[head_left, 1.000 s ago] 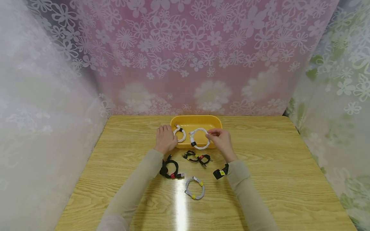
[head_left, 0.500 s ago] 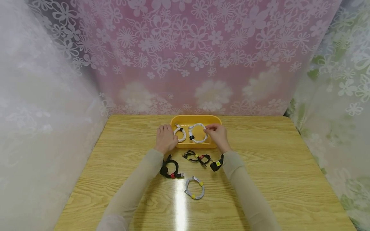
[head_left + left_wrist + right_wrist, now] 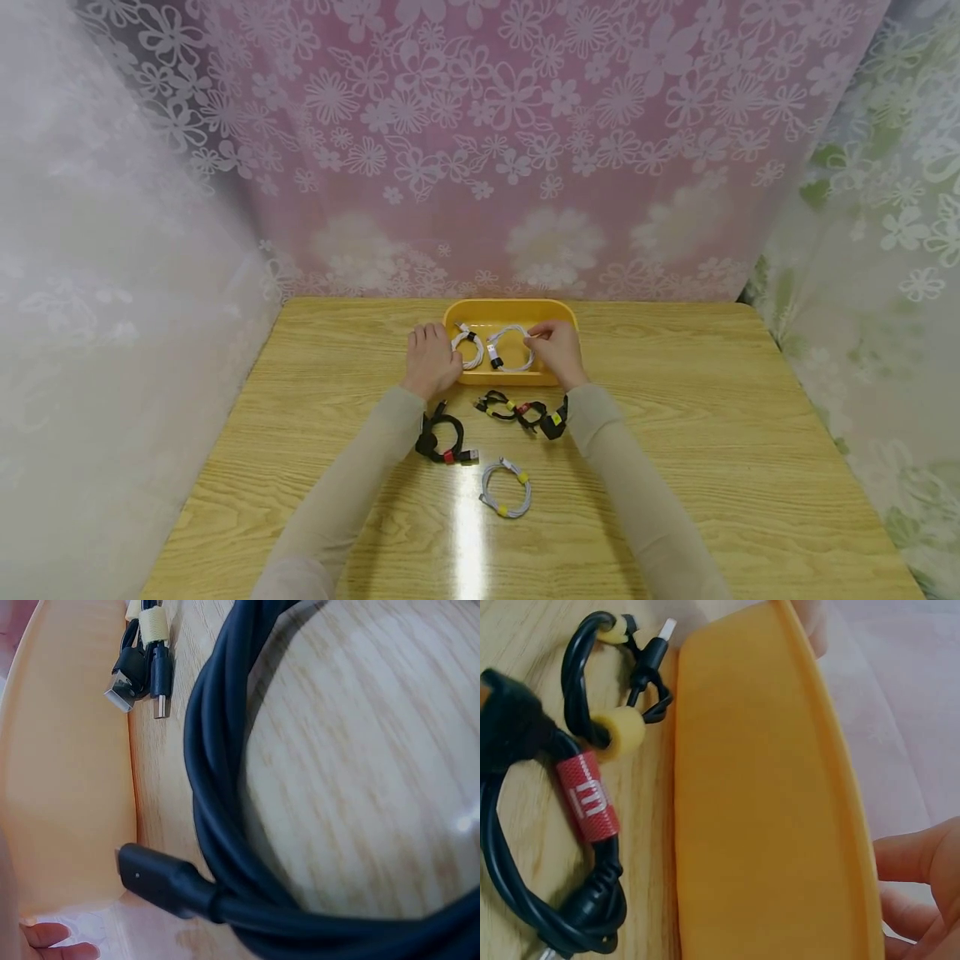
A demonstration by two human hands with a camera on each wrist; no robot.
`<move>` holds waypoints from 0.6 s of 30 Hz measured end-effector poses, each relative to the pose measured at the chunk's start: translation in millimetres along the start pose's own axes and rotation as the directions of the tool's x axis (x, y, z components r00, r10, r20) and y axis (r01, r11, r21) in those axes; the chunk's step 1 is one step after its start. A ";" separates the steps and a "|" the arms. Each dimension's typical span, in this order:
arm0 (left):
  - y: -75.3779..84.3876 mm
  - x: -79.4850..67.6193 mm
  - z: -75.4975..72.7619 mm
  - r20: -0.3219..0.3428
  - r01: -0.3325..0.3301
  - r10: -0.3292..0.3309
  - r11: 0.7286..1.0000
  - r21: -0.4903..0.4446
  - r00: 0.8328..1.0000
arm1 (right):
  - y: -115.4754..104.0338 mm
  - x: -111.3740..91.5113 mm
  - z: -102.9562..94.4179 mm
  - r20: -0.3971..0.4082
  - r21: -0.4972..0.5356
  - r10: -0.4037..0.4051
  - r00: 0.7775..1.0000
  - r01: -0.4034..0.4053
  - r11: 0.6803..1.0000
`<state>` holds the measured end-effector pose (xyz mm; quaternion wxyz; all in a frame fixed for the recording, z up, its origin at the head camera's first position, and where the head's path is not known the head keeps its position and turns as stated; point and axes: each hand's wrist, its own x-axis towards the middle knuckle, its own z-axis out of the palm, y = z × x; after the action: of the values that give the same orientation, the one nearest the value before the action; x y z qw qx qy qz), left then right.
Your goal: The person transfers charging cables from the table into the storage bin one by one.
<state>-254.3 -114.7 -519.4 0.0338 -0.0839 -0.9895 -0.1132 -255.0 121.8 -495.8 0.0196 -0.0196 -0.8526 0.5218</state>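
My right hand [image 3: 557, 350] pinches the right side of a coiled white cable [image 3: 497, 354] low inside the yellow plastic bin [image 3: 517, 379]. A black strap holds this coil together. Another white cable coil [image 3: 472, 364], also black-strapped, lies in the bin's left end. There my left hand [image 3: 431, 360] holds the bin's end, thumb at the rim and fingers along the outside. In the right wrist view, the fingers of my right hand [image 3: 922, 889] show partly behind the bin's wall [image 3: 765, 780], which hides the white coils.
In front of the bin lie small black cables [image 3: 517, 410] with yellow and red ties. A thicker black cable [image 3: 459, 433] with a red tie lies near my left wrist, and a grey-white coil [image 3: 506, 490] with yellow ties nearer me. Floral curtains [image 3: 480, 150] surround the wooden table [image 3: 712, 417].
My right hand has moved forward and a little left, lowering the white cable coil from over the bin's front rim to inside. My left hand has stayed at the bin's left end.
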 end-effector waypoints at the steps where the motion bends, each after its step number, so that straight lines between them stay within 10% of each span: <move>1: 0.0 0.0 0.1 -0.002 0.000 0.000 1.000 0.000 1.000 | -0.3 0.1 0.8 0.000 -0.019 0.002 1.000 -0.002 1.000; 18: 0.3 1.4 1.2 0.004 0.014 -0.015 1.000 0.010 1.000 | -2.8 0.5 5.6 0.035 -0.303 0.064 0.997 -0.051 0.952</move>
<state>-255.6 -113.9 -520.4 0.0315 -0.0768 -0.9906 -0.1083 -255.8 115.5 -495.9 -0.0175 -0.0356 -0.9216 0.3861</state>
